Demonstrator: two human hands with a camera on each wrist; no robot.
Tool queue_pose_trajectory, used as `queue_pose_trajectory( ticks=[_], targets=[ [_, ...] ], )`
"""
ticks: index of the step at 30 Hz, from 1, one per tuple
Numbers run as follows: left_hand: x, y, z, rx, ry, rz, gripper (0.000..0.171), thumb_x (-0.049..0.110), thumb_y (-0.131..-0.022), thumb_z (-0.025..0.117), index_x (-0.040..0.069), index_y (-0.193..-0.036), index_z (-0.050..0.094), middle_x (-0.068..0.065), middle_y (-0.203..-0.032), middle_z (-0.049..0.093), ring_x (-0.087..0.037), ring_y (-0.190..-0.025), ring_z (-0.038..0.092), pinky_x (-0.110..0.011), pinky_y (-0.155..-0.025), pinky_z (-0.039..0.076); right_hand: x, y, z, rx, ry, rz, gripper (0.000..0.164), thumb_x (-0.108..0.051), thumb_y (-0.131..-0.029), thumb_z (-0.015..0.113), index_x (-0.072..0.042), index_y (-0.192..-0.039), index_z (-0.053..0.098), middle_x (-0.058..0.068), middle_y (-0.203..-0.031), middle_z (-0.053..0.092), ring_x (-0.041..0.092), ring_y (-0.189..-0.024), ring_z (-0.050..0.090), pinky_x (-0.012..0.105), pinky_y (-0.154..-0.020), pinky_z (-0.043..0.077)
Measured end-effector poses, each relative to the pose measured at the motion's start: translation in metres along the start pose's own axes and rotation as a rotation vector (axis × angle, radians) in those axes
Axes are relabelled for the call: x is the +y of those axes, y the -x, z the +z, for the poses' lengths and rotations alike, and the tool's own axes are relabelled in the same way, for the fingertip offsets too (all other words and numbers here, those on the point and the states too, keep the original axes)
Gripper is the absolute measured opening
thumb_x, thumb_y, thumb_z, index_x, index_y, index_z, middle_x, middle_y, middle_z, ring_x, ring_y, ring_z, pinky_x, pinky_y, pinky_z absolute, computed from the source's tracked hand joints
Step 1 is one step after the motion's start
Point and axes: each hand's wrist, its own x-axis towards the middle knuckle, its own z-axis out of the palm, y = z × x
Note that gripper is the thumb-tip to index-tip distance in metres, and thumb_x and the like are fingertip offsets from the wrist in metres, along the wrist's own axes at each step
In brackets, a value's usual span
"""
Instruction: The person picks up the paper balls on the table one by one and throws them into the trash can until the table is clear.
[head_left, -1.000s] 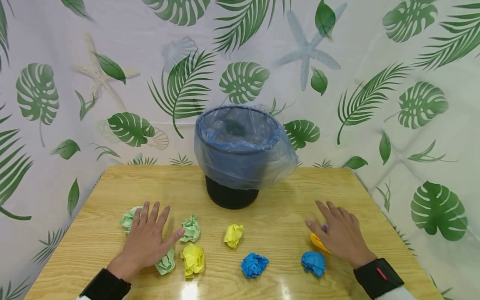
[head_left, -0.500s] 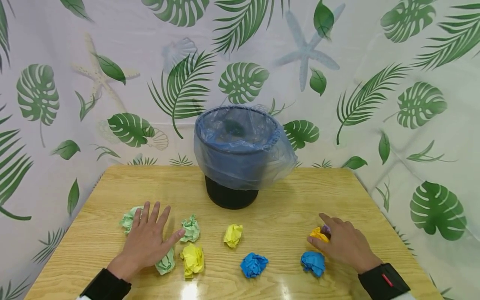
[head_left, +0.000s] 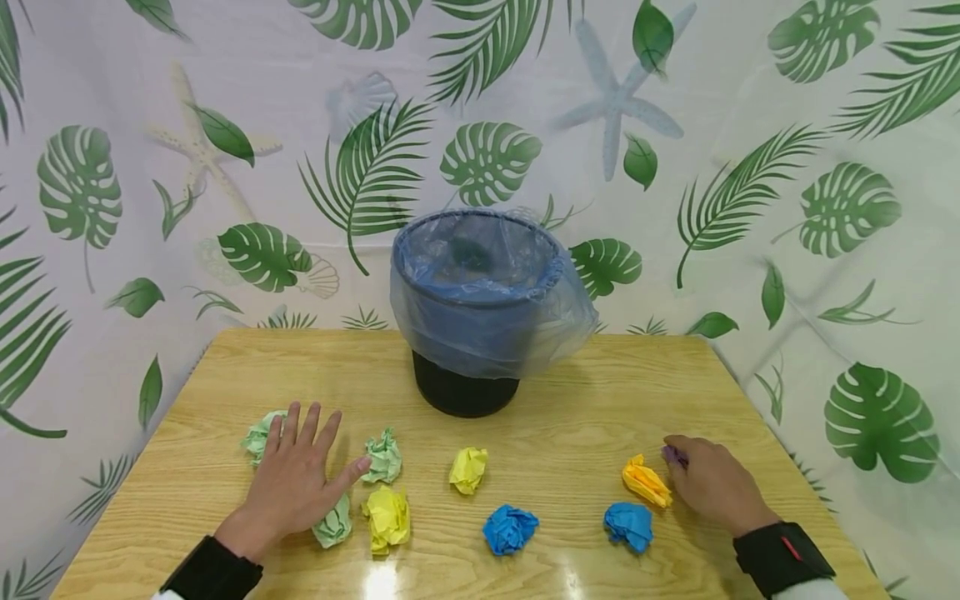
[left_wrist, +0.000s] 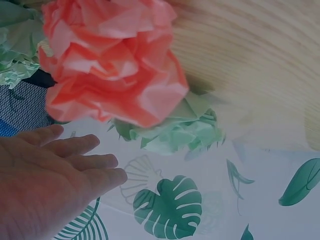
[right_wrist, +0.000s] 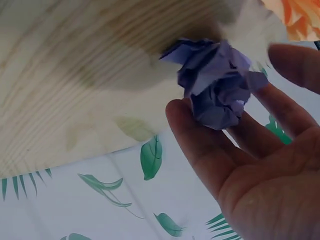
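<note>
Purple paper: between right hand's (head_left: 716,483) fingers and thumb, at the right side of the table (head_left: 555,433); resting or raised, cannot tell.
Right fingers: loosely bent behind it, thumb apart; no firm grip visible.
Long axis: none clear, roundish.
Nearer hand: right; left hand (head_left: 294,483) well apart, fingers straight, near pink paper (left_wrist: 115,65).

Glare marks the table (head_left: 570,421) — wrist views dimmer.
</note>
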Motion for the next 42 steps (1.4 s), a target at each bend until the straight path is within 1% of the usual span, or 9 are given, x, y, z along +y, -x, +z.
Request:
queue_pose_trajectory(
  ticks=[8,12,16,20,24,27,30,33,42],
  targets=[
    [0.0,-0.001,0.002,-0.006,-0.003,0.001,0.087,0.068,-0.102,0.043,0.001,-0.157,0.04,-0.033,-0.16,0.029,-0.054,-0.152,0.01,-0.066,-0.123,0.003,0.006,-0.002,0.004,0.043,0.04,0.033,0.047,0.001,-0.085,0.079,0.005,-0.13,0.065,0.032,-0.12,0.065,0.05,-0.104,0.065,0.059,-0.078,0.058],
    [0.001,-0.001,0.001,-0.001,0.001,0.004,0.087,0.068,-0.102,0.044,0.001,-0.157,0.04,-0.033,-0.16,0.029,-0.054,-0.152,0.011,-0.067,-0.123,0.004,0.005,-0.003,0.004,0.079,0.029,0.037,0.037,0.002,-0.086,0.076,0.003,-0.123,0.07,0.026,-0.111,0.07,0.039,-0.089,0.068,0.051,-0.069,0.059],
    [0.001,-0.001,0.0,0.0,0.001,0.003,0.086,0.068,-0.102,0.044,0.001,-0.157,0.04,-0.033,-0.161,0.028,-0.054,-0.152,0.011,-0.067,-0.123,0.004,0.001,-0.006,0.002,0.117,0.005,0.035,0.027,0.004,-0.089,0.07,0.0,-0.115,0.075,0.019,-0.098,0.072,0.024,-0.07,0.06,0.037,-0.059,0.05],
    [0.002,-0.001,0.0,-0.007,0.0,0.003,0.087,0.068,-0.102,0.043,0.001,-0.157,0.04,-0.033,-0.161,0.028,-0.054,-0.152,0.01,-0.066,-0.123,0.004,-0.005,-0.009,-0.002,0.181,-0.002,-0.012,0.029,0.005,-0.089,0.068,0.001,-0.117,0.074,0.02,-0.096,0.072,0.02,-0.065,0.057,0.033,-0.056,0.045],
    [0.003,0.0,-0.002,-0.015,0.001,-0.002,0.087,0.069,-0.102,0.042,0.001,-0.156,0.041,-0.034,-0.161,0.028,-0.054,-0.152,0.01,-0.066,-0.123,0.004,-0.017,-0.009,-0.009,0.25,-0.028,-0.048,0.042,0.006,-0.089,0.069,0.004,-0.131,0.066,0.02,-0.09,0.071,0.019,-0.056,0.05,0.029,-0.048,0.032],
    [0.004,0.0,-0.002,-0.018,-0.002,-0.006,0.087,0.069,-0.102,0.042,0.001,-0.156,0.041,-0.033,-0.161,0.029,-0.054,-0.152,0.01,-0.067,-0.123,0.005,-0.029,-0.01,-0.015,0.313,-0.036,-0.083,0.044,0.005,-0.088,0.072,0.007,-0.131,0.064,0.023,-0.09,0.071,0.026,-0.058,0.057,0.034,-0.046,0.041],
    [0.003,0.0,-0.002,-0.018,-0.001,-0.006,0.088,0.069,-0.102,0.042,0.001,-0.156,0.041,-0.033,-0.16,0.029,-0.054,-0.152,0.011,-0.067,-0.123,0.005,-0.042,-0.013,-0.024,0.376,-0.047,-0.119,0.04,0.002,-0.088,0.077,0.009,-0.126,0.067,0.028,-0.104,0.072,0.038,-0.079,0.069,0.048,-0.064,0.059],
    [0.003,0.0,-0.002,-0.021,0.004,-0.005,0.088,0.069,-0.102,0.042,0.001,-0.157,0.04,-0.033,-0.161,0.028,-0.054,-0.152,0.01,-0.066,-0.123,0.004,-0.056,-0.018,-0.035,0.429,-0.08,-0.154,0.037,0.002,-0.089,0.077,0.01,-0.124,0.068,0.03,-0.11,0.071,0.045,-0.097,0.07,0.058,-0.08,0.06],
    [0.002,0.0,-0.001,-0.031,0.015,-0.009,0.089,0.07,-0.101,0.041,0.001,-0.158,0.038,-0.032,-0.162,0.025,-0.053,-0.152,0.008,-0.065,-0.124,0.001,-0.091,-0.036,-0.069,0.605,-0.134,-0.288,0.038,0.003,-0.086,0.08,0.007,-0.122,0.07,0.029,-0.11,0.072,0.045,-0.098,0.071,0.06,-0.08,0.06]
  ],
)
